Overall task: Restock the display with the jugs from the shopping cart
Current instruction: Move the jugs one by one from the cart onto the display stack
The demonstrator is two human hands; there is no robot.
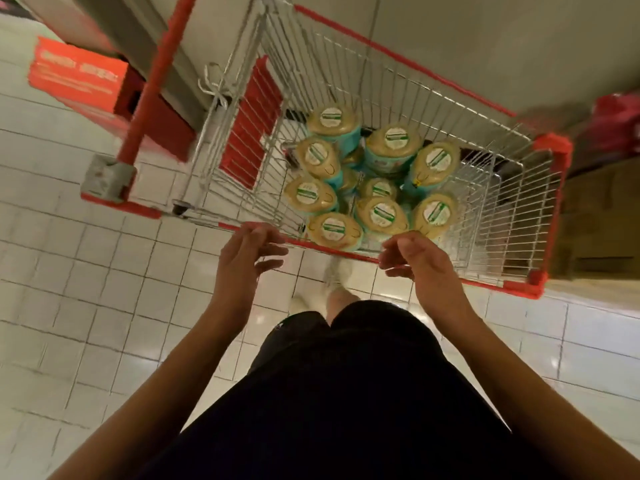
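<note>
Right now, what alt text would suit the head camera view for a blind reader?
The left hand and right hand, both empty, hover by the near rim of a red-trimmed shopping cart holding about ten yellow-topped jugs, over white floor tiles.

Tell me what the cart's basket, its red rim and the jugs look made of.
Cart basket: bare metal wire, shiny silver grid. Red rim: probably plastic trim, matte, moulded at the corners. Jugs: likely plastic, tan tops with white paper-like round labels and teal wraps; blur leaves it open.
</note>
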